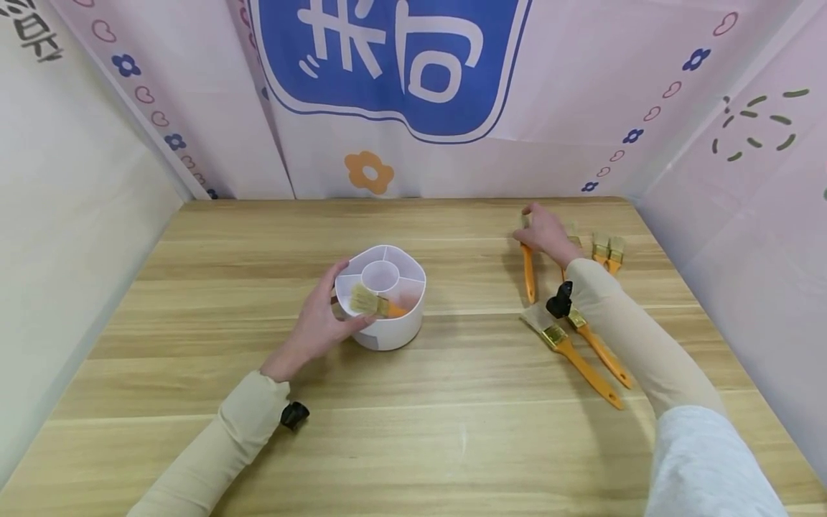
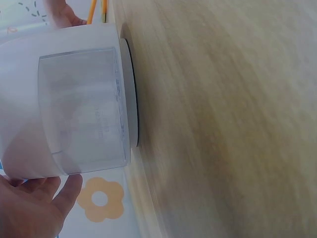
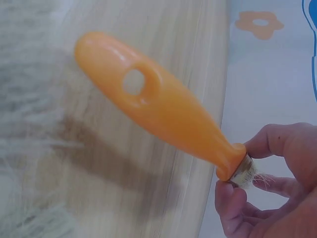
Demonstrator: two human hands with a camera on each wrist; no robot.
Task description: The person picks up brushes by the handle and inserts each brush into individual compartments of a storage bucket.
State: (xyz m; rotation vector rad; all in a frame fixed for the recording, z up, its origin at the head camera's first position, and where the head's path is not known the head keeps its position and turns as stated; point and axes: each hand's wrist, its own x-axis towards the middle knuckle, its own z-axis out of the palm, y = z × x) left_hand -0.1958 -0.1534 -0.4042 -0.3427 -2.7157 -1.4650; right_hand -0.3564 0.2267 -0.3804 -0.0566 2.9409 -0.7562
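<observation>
A round white desk organizer with several compartments around a central cup stands on the table. My left hand holds it from the left, thumb at the front rim and fingers round the far side. Lying across its front compartments is a paintbrush, pale bristles toward my left thumb and orange handle to the right. At the back right, my right hand pinches another paintbrush by the metal band near its bristles. That brush's orange handle points back toward me, with its shadow on the wood below.
Two small paintbrushes lie right of my right hand, and another, partly hidden, lies under the wrist. Nearer, a wide paintbrush and a narrower paintbrush lie slantwise by my right forearm. A printed cloth wall borders the table's back edge.
</observation>
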